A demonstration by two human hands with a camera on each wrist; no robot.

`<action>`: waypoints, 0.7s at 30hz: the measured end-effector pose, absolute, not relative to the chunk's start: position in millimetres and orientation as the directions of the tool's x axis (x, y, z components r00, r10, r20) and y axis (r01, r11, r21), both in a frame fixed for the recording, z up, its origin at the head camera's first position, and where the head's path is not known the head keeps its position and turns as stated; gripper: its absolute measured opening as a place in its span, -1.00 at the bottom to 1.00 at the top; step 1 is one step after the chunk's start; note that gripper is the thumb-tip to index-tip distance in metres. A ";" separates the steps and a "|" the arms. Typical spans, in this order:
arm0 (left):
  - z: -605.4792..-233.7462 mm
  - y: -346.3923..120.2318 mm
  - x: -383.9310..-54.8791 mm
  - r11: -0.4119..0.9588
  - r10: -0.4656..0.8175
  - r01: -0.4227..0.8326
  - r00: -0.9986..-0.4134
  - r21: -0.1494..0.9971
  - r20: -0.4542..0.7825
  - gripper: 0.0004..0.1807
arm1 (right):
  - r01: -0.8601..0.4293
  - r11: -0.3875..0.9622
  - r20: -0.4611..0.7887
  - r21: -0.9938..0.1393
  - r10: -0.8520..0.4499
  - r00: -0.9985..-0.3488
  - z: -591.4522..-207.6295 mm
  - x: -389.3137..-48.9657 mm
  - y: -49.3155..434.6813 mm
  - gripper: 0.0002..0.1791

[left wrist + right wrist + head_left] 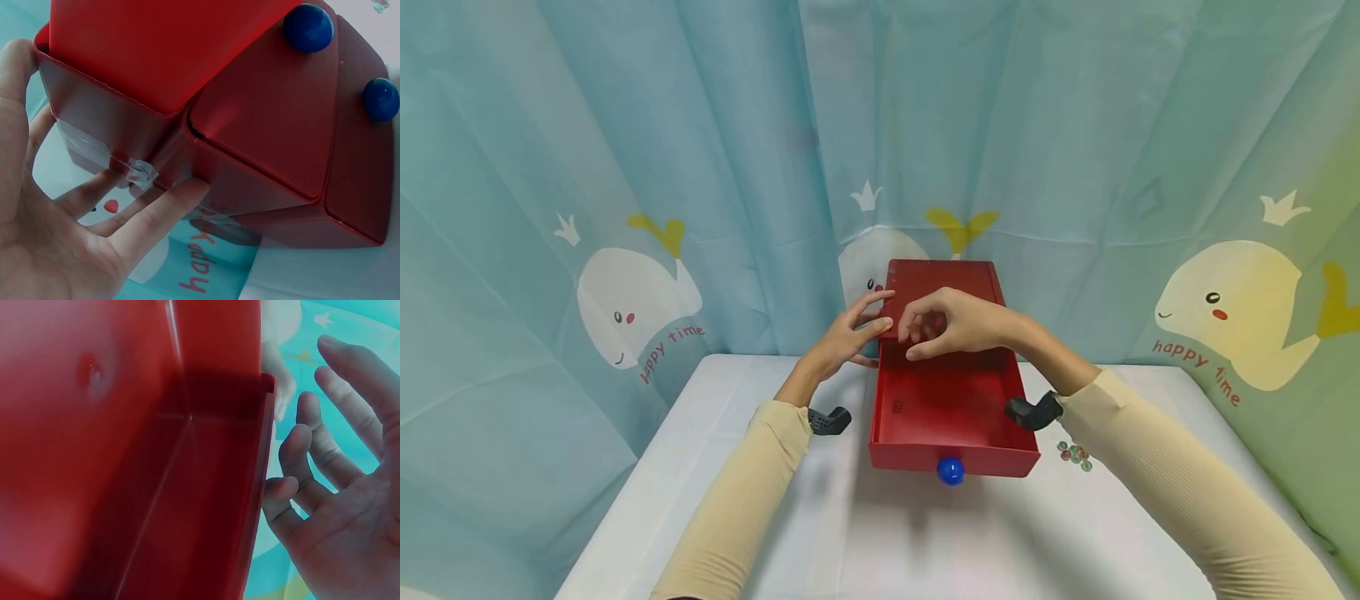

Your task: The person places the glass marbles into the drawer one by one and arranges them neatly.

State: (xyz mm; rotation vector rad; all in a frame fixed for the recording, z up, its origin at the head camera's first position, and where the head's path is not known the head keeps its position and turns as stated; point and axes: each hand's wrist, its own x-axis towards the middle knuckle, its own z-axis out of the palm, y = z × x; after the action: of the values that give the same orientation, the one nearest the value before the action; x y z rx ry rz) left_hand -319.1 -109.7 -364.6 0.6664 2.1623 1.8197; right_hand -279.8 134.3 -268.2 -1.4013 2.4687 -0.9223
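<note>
A red drawer cabinet [943, 279] stands on the table with its top drawer [955, 460] pulled out, a blue round knob [951, 472] on the drawer's front. My left hand [844, 337] touches the cabinet's left side, thumb at the top edge; in the left wrist view its fingertips [197, 187] rest against the side wall. Above the open drawer's back part hovers my right hand [958, 323], its fingers loosely bent, with nothing between them in the right wrist view. A small round mark or piece [897, 407] shows on the drawer's floor, too small to identify.
Several small round green and red translucent pieces [1075, 455] lie on the white table [760, 533], right of the drawer. Two lower drawers with blue knobs [381, 99] are closed in the left wrist view. A whale-print curtain [737, 167] hangs close behind the cabinet.
</note>
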 end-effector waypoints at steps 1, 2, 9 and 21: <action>-364.6 -109.5 -319.3 0.121 0.484 0.190 -0.868 0.974 0.109 -0.37 | -0.725 0.374 0.162 -0.578 -0.819 -0.551 -267.9 -279.8 134.6 -0.78; -364.7 -109.4 -319.5 0.119 0.485 0.191 -0.868 0.974 0.111 -0.37 | -0.727 0.371 0.167 -0.577 -0.818 -0.550 -267.6 -279.5 135.0 -0.78; -364.8 -109.4 -319.2 0.122 0.484 0.188 -0.869 0.975 0.107 -0.37 | -0.720 0.379 0.172 -0.581 -0.808 -0.563 -266.1 -279.0 138.1 -0.78; -365.4 -110.0 -319.8 0.127 0.481 0.185 -0.871 0.974 0.103 -0.36 | -0.713 0.391 0.216 -0.582 -0.771 -0.599 -254.2 -273.9 150.7 -0.80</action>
State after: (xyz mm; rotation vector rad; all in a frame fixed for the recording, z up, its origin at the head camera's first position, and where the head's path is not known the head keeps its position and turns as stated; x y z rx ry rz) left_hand -319.8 -110.0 -365.4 0.6575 2.1668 1.8168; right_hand -273.9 150.7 -254.2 -1.3614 2.5449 -0.9948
